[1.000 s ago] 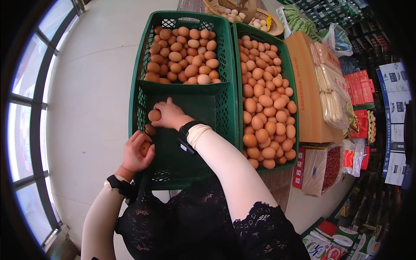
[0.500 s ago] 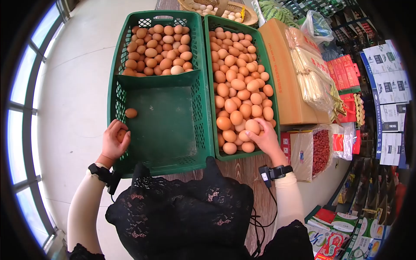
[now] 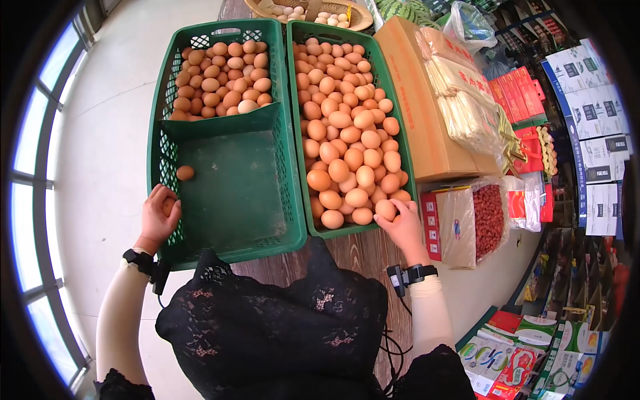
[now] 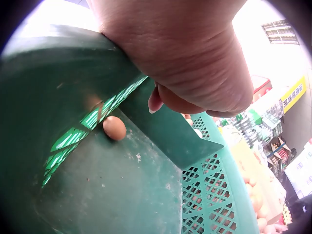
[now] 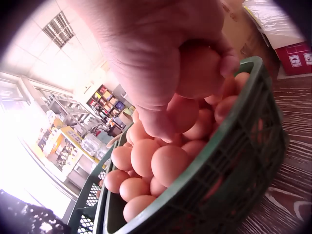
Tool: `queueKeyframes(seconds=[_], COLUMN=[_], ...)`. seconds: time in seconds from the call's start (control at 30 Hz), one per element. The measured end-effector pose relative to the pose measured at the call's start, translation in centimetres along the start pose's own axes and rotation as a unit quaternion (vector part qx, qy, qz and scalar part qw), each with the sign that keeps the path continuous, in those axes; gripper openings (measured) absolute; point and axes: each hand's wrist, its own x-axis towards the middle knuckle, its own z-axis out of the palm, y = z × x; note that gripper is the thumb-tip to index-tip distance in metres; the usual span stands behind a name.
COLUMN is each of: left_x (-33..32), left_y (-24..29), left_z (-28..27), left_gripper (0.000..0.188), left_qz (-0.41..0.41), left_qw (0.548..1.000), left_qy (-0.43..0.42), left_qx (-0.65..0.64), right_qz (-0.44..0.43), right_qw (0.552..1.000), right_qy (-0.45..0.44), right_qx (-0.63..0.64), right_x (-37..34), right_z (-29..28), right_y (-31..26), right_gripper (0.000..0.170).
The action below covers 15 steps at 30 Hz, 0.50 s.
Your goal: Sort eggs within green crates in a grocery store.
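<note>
At the left crate's near left edge, my left hand (image 3: 160, 217) holds a brown egg (image 3: 168, 206), mostly hidden by the fingers. In the left wrist view this egg (image 4: 178, 101) shows beneath the palm. Another brown egg (image 3: 185, 173) lies alone on the floor of the front compartment, against the left wall. Over the near right corner of the right crate (image 3: 408, 150), my right hand (image 3: 405, 230) grips an egg (image 3: 385, 209) between thumb and fingers. From the right wrist, the gripped egg (image 5: 199, 73) sits just above heaped eggs (image 5: 169, 165).
A divider (image 3: 220, 127) separates the left crate's front compartment from the heaped brown eggs (image 3: 223, 77) behind. A cardboard box (image 3: 427, 107) stands right of the crates, a wicker basket (image 3: 363, 17) behind them. A box of red goods (image 3: 488, 217) lies near my right hand.
My right hand has let go of an egg in the front compartment, crossed to the right crate and taken hold of another. The left hand stays at the crate's edge with its egg.
</note>
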Motion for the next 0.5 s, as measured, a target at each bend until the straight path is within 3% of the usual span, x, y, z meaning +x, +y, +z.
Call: queueKeyframes(seconds=[0.23,0.33,0.4,0.43,0.5], left_x=[0.0,-0.1,0.0,-0.1,-0.1], left_y=[0.2,0.0,-0.1,0.0,-0.1], left_z=[-0.1,-0.1,-0.2,-0.2,-0.2], left_gripper=[0.011,0.012,0.012,0.012,0.012], left_qz=[-0.001,0.002,-0.002,0.000,0.001], left_qw=[1.000,1.000,1.000,1.000,1.000], left_qy=[-0.003,-0.002,-0.002,-0.004,-0.006], left_qx=[0.003,0.005,0.006,0.004,0.002], right_qz=[-0.003,-0.039,0.061,-0.006,-0.043], right_qw=[0.999,0.998,0.991,0.992,0.992], right_qy=[-0.022,-0.020,0.025,0.054,0.055], right_qx=[-0.045,0.041,0.113,0.115,0.104], right_x=[-0.5,0.3,1.6,2.0,1.9], right_z=[0.9,0.6,0.0,0.3,1.3], right_y=[0.0,1.1,0.8,0.3,-1.8], right_gripper=[0.056,0.049,0.040,0.033,0.034])
